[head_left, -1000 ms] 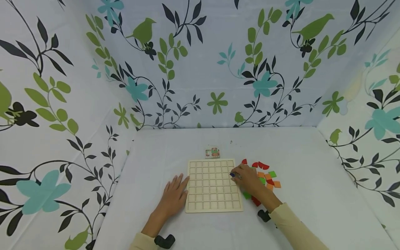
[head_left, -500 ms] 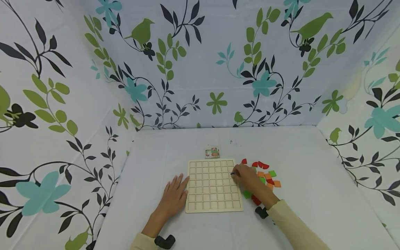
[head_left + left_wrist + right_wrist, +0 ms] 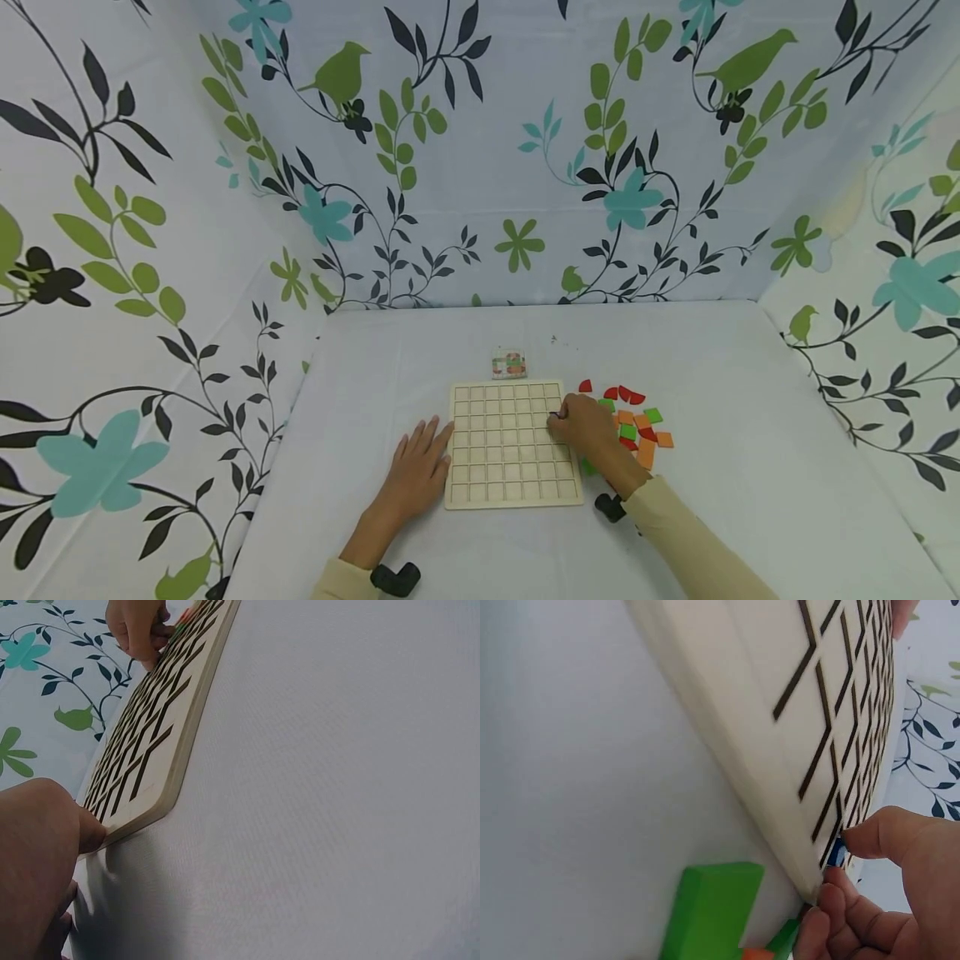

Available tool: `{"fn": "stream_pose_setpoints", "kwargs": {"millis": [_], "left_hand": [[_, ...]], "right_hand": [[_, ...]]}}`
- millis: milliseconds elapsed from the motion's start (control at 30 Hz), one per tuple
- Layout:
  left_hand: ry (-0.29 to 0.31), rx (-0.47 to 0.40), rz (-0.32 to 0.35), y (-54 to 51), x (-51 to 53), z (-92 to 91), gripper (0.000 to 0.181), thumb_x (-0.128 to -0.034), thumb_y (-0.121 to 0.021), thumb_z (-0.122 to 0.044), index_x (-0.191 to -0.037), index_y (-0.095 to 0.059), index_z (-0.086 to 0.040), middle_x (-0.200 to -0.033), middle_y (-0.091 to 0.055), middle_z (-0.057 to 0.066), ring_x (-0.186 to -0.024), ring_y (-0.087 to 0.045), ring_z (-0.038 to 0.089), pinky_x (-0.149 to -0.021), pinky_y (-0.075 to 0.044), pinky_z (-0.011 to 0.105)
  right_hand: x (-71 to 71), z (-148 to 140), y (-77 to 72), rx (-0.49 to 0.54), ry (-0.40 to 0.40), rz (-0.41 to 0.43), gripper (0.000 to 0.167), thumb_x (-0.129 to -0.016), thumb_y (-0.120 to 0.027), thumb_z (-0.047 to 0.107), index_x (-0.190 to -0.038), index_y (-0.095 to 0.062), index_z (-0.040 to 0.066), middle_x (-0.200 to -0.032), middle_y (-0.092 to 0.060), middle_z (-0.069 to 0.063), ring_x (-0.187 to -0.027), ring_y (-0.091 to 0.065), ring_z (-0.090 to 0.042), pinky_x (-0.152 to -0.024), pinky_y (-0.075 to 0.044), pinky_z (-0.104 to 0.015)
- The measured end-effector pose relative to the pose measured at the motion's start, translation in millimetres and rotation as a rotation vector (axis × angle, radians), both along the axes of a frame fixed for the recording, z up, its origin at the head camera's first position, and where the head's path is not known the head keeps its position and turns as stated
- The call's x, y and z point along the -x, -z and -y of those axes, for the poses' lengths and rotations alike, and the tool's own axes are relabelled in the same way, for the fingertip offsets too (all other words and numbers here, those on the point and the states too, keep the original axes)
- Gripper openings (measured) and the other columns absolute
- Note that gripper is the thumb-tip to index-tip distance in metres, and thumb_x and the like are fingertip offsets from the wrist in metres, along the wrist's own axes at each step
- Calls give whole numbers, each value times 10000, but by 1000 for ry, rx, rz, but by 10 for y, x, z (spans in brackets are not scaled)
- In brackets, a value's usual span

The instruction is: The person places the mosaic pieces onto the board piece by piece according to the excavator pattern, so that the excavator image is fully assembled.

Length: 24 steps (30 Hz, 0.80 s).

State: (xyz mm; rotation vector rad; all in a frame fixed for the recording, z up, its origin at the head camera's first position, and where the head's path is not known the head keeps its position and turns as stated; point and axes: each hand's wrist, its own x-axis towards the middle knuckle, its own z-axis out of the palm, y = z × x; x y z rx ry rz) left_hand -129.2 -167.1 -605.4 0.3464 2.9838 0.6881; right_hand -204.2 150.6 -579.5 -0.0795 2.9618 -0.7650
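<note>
A pale wooden board with a grid of grooves lies on the white table. The left hand rests flat at its left edge, fingers spread, touching the rim; in the left wrist view the left hand is at the board's corner. Over the board's upper right part, the right hand pinches a small dark blue piece between thumb and fingers, as the right wrist view shows. The piece is mostly hidden by the fingers of the right hand.
Right of the board lie loose red, green and orange pieces, among them a green piece, an orange piece and a red piece. A small patterned card or packet lies behind the board. Patterned cloth hangs around the table.
The right hand has moved slightly left over the board with the blue piece, uncovering more of the loose pieces. The left hand has stayed in place.
</note>
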Motion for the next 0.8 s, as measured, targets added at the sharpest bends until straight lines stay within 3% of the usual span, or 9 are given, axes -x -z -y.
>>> {"fn": "stream_pose_setpoints", "kwargs": {"millis": [133,200,267,400,533,800], "left_hand": [[7,-6,-4,13,8,-1,538,-1105,-479,-257,-1631,-424,-158,-1713,-315,176,-1602,-229,427,-1250,-184,688],[9,-4,-5,19,13,1,539,-1105,-479,-263,-1631,-424,-160,-1714,-315,174,-1602,-231,426,-1249,-187,688],[8,0,-1,17,16,5,540,-1108,-475,-269,-1635,-418,-166,-1718,-307,169,-1605,-226,421,-1251,-186,685],[5,3,-5,10,11,9,537,-1108,-476,-268,-1632,-423,-161,-1715,-312,173,-1601,-233,426,-1247,-192,690],[10,-4,-22,-3,-1,2,532,-1098,-488,-239,-1619,-442,-141,-1700,-337,192,-1588,-256,447,-1232,-208,705],[14,2,-14,-28,-4,8,534,-1100,-485,-235,-1623,-434,-137,-1703,-331,191,-1591,-250,442,-1236,-208,700]], "right_hand": [[0,-19,-27,-14,8,19,289,-931,-739,284,-759,-583,111,-673,-565,-5,-585,-521,-181,-515,-374,-301],[3,-51,-44,-16,-22,11,251,-945,-757,280,-847,-620,94,-736,-588,-27,-630,-531,-186,-545,-408,-315],[-4,-82,-61,-23,-81,-13,215,-956,-780,262,-997,-681,75,-868,-634,-61,-731,-570,-202,-629,-489,-350],[-39,-127,-47,-17,-206,-96,339,-952,-807,203,-1268,-744,98,-1168,-661,-132,-1012,-624,-274,-878,-564,-465],[-65,-167,33,-11,-238,-153,302,-954,-802,195,-1249,-792,131,-1214,-672,-128,-1139,-612,-316,-975,-526,-516],[-77,-215,84,-36,-260,-213,307,-941,-820,226,-1233,-804,133,-1181,-688,-93,-1115,-609,-297,-943,-507,-514]]}}
